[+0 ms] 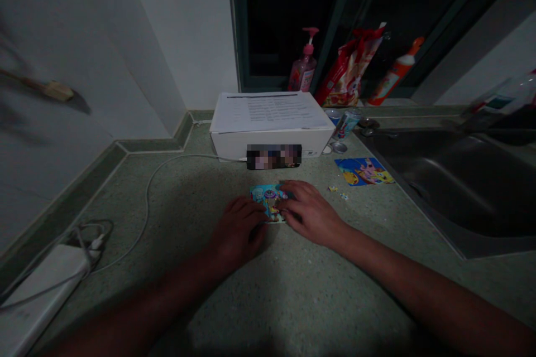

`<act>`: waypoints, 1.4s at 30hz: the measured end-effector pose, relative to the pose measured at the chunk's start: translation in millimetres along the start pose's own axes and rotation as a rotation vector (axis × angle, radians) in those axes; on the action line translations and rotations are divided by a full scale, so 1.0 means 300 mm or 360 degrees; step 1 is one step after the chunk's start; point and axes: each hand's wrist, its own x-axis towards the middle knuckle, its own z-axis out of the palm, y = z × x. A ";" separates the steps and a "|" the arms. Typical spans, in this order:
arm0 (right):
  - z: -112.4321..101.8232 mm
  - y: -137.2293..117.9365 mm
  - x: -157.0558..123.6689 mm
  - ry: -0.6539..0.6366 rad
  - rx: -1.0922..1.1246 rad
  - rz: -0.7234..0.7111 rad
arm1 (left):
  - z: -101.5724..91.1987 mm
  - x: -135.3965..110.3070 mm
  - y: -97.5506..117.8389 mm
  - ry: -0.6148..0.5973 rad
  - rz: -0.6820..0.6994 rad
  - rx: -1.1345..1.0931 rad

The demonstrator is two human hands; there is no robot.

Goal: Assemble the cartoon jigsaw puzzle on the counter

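Note:
A small jigsaw puzzle (271, 195) with a bright blue cartoon picture lies flat on the speckled green counter. Over its left and lower edge rests my left hand (238, 230), fingers laid loosely on the surface. My right hand (313, 212) spans the puzzle's right side with its fingers spread, the index fingertip touching near the middle. Whether a small piece sits under that fingertip I cannot make out. Right of the hand lie loose puzzle pieces (333, 188), and beyond them a blue cartoon picture card (364, 171).
Behind the puzzle stands a white box (274, 136) with a printed sheet (272, 111) on top and a phone (274, 157) against its front. A white cable (146, 201) curves to a power strip (46, 290) at left. A can (347, 124) and a sink (473, 178) are at right.

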 end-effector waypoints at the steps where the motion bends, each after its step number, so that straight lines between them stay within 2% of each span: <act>1: 0.000 0.001 0.000 -0.0002 -0.0002 -0.0005 | 0.000 0.000 0.000 0.0000 0.0001 -0.0002; 22: -0.015 0.014 -0.009 0.0003 -0.0011 -0.0111 | -0.006 0.002 0.003 0.0001 0.0003 -0.0060; 26: -0.076 0.053 -0.017 0.0141 -0.0088 0.0012 | -0.008 -0.002 -0.001 0.0046 -0.0012 -0.0071; 30: -0.182 0.131 -0.037 0.0302 -0.0268 0.0227 | -0.016 0.000 0.001 0.0049 -0.0018 -0.0075; 33: -0.259 0.204 -0.062 0.0297 -0.0372 0.0434 | -0.019 0.001 0.003 0.0050 -0.0035 -0.0062; 35: -0.295 0.251 -0.082 0.0154 -0.0433 0.0633 | -0.018 0.001 0.003 0.0057 -0.0044 -0.0054; 38: -0.318 0.303 -0.110 -0.0217 -0.0565 0.0902 | -0.016 0.001 0.002 0.0061 -0.0052 -0.0049; 40: -0.315 0.318 -0.120 -0.0462 -0.0577 0.0952 | -0.014 0.001 0.000 0.0070 -0.0043 -0.0047; 42: -0.306 0.321 -0.122 -0.0612 -0.0534 0.0923 | -0.013 0.001 -0.002 0.0079 -0.0029 -0.0045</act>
